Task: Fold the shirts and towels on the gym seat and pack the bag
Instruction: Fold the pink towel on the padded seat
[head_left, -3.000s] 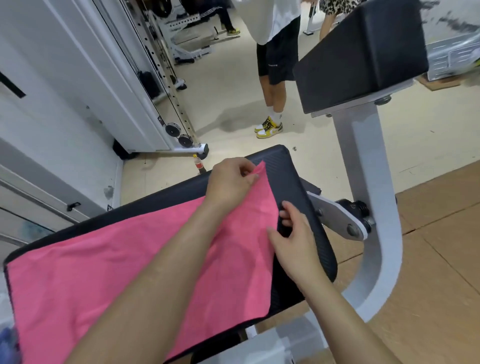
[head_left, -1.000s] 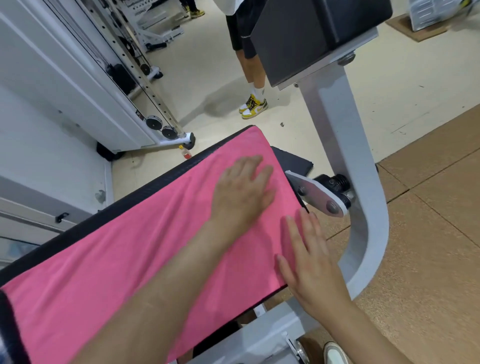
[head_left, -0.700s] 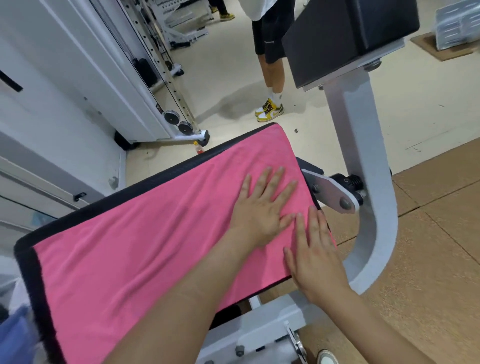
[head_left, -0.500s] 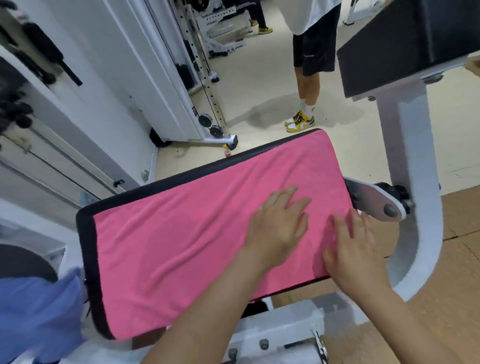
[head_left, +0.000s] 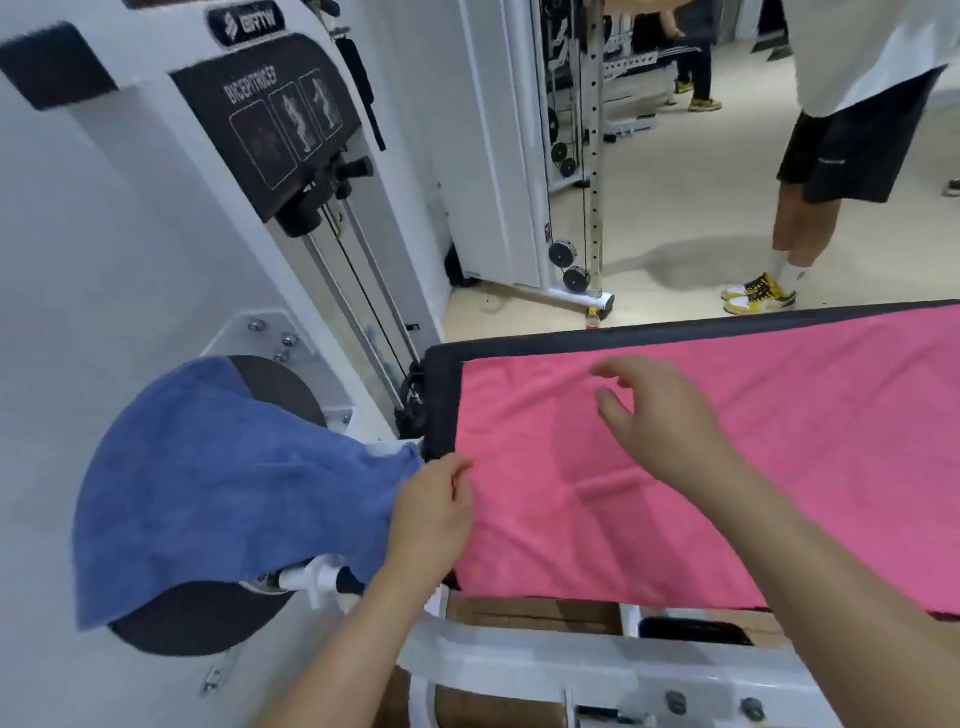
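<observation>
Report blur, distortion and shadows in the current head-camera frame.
Head view: the right hand is smeared by motion blur at its fingertips; head view: the wide-angle lens slightly bows the far edge of the black seat pad; head view: that hand throws a soft shadow on the pink towel.

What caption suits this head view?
Pink towel spread on black gym seat, left hand at its end, right hand hovering above; blue towel draped beside.

Bright, even indoor light. Soft-edged shadow on floor (head_left: 691, 260) beside standing person (head_left: 810, 218). Faint shadow under right hand (head_left: 660, 415) on pink towel (head_left: 805, 467). Right fingertips motion-blurred. White machine panel (head_left: 104, 249) nearly washed out. Wide-angle bowing at edges.
</observation>
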